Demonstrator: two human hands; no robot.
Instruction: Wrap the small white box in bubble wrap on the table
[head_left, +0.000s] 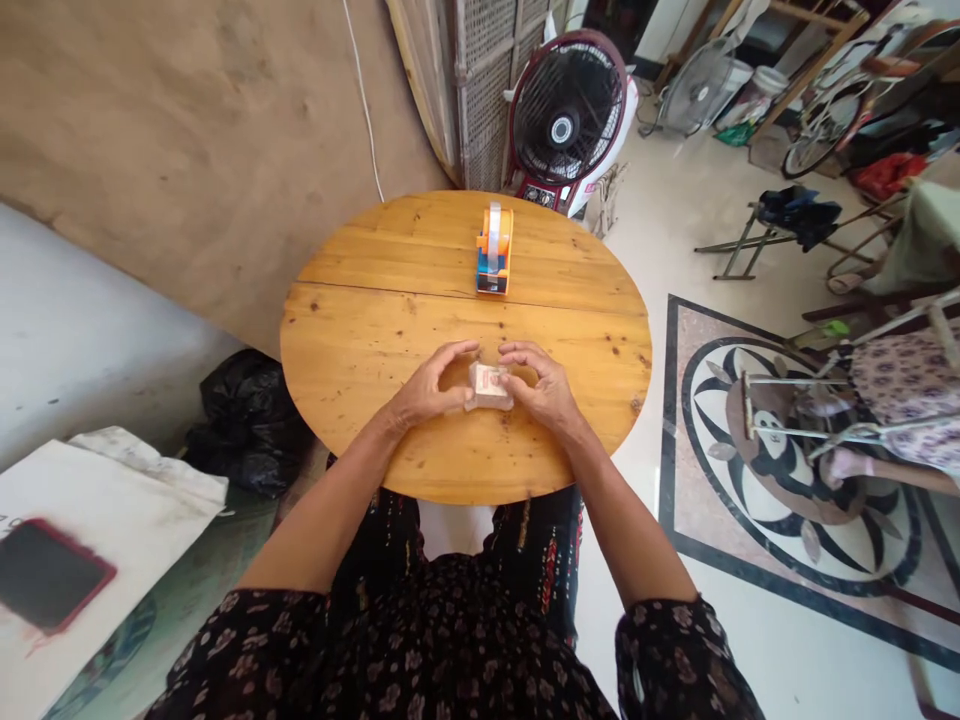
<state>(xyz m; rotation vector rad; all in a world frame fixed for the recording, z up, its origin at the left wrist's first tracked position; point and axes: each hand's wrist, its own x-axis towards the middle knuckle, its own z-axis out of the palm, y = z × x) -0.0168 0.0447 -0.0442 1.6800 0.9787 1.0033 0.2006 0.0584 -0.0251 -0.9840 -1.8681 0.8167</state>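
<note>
A small whitish packet (490, 385) with reddish print, in what looks like clear wrapping, sits on the round wooden table (375, 330) close to me. My left hand (435, 382) is curved at its left side, the thumb against the packet's edge and the fingers apart from the thumb. On the other side my right hand (544, 383) mirrors it. Its thumb lies over the packet's right edge, and its fingers arch above with a gap. Farther back on the table stands an orange and blue tape dispenser (495, 250) with a roll of clear tape.
Behind the table stands a dark red fan (570, 115). A black plastic bag (244, 420) lies by the wall at left, near a white board (142, 540). Over the patterned floor tiles (795, 460) at right, a person's foot (847, 465) shows beside a metal-framed chair.
</note>
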